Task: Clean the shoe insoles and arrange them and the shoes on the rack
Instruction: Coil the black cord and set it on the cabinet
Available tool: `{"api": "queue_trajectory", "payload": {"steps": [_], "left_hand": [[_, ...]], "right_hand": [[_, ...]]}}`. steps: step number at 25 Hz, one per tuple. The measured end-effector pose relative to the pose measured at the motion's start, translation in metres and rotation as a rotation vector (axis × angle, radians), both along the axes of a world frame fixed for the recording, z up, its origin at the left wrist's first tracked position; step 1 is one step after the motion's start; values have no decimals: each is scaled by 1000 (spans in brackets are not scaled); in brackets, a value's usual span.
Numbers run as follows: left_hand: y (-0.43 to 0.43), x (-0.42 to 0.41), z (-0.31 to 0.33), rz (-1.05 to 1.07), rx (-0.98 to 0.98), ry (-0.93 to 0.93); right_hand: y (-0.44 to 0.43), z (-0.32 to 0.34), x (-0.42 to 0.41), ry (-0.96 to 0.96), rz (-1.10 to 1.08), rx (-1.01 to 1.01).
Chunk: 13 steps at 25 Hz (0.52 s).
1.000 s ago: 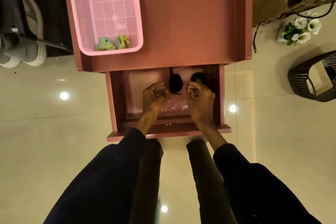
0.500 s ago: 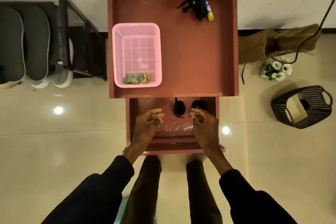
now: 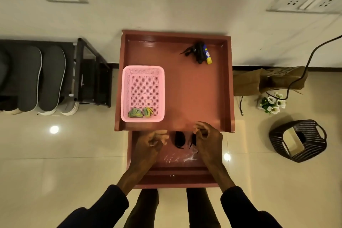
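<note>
1. Two hands hang over the open drawer (image 3: 142, 164) of the reddish cabinet (image 3: 194, 88). The left hand (image 3: 150, 143) has its fingers curled together near the drawer's left side, the right hand (image 3: 208, 139) near its right side. Whether either pinches anything, I cannot tell.
2. Two small dark objects (image 3: 179, 139) lie at the drawer's back edge, between the hands, long axes running front to back. The right one sits just under the right hand's fingertips; I cannot tell whether they touch.
3. The grey insoles (image 3: 38, 77) lie side by side on the black shoe rack (image 3: 92, 72), well apart to the left, toes towards the wall.
4. A pink basket (image 3: 143, 93) holding crumpled green cloths (image 3: 140, 112) sits at the cabinet top's front-left corner, nearer the left hand.
</note>
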<state>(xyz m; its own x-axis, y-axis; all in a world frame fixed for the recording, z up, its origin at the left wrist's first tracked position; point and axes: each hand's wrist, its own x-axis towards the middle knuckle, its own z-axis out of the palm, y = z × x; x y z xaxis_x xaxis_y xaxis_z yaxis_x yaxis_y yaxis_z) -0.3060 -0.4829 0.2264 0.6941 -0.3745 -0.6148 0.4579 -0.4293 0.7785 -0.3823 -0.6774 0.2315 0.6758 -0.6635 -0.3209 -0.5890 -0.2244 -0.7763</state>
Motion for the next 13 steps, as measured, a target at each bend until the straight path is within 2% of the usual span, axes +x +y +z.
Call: {"api": "queue_trajectory", "payload": {"steps": [6, 10, 13], "left_hand": [[-67, 48, 14, 178, -92, 16], [-149, 115, 7, 207, 79, -341], [-208, 180, -21, 174, 164, -512]], "right_hand": [[-63, -13, 49, -17, 64, -96], [-137, -21, 116, -32, 130, -241], [-181, -43, 178, 9, 233, -370]]}}
